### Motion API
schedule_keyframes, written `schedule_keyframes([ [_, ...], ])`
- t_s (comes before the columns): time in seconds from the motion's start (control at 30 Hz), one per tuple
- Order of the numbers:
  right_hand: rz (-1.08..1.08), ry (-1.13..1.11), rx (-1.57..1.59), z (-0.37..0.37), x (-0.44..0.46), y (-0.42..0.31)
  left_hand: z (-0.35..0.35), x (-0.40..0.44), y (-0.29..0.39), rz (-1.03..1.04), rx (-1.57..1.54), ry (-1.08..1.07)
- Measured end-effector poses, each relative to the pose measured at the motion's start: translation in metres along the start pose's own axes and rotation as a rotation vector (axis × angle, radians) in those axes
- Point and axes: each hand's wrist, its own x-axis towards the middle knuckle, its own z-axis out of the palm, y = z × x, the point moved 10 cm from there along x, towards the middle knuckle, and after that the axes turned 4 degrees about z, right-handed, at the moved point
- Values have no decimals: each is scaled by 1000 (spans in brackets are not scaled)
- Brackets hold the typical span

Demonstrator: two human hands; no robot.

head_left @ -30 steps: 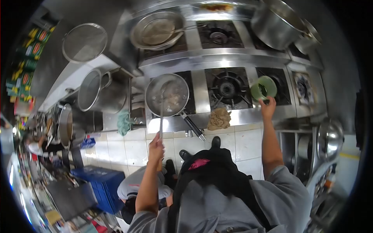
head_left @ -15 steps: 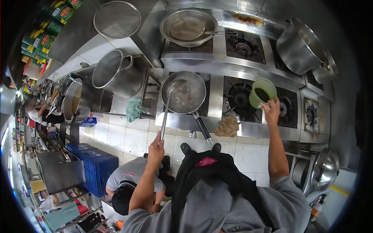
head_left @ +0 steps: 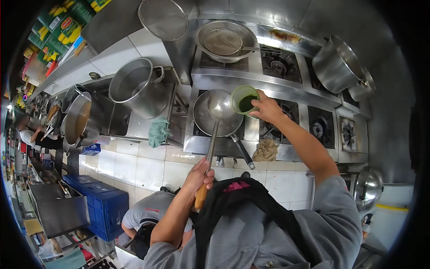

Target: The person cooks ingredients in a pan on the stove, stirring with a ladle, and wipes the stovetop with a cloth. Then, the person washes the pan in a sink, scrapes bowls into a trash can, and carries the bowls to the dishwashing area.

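Note:
Closed around the wooden handle of a long ladle [head_left: 214,134] is my left hand [head_left: 199,177]. The ladle's bowl is raised over the frying pan [head_left: 202,117], which sits on a front burner with its black handle pointing toward me. My right hand [head_left: 267,107] grips a green plastic container [head_left: 237,95] by its near side, beside the ladle's bowl and above the pan's right edge. Dark contents show inside the container. Whether anything is in the ladle I cannot tell.
A crumpled brown cloth [head_left: 266,150] lies at the stove's front edge. Behind the pan, a metal bowl [head_left: 201,42] holds a strainer. Large pots [head_left: 340,67] stand at the back right. At left are a stockpot [head_left: 150,96] and a green cloth [head_left: 158,132]. A crouching person [head_left: 154,208] is close by.
My right hand has brought the green container leftward from over the right burners to the pan. My left hand has drawn back toward my body, and the ladle's bowl is lifted.

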Motion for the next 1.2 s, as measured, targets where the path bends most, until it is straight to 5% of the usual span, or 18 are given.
schedule_keyframes([
  [0.33, -225, -49, -306, 21, 37, -50, -16, 14, 15, -77, -81, -27],
  [1.2, -250, -268, -530, 47, 44, -66, -11, 22, 36, -113, -139, -41],
])
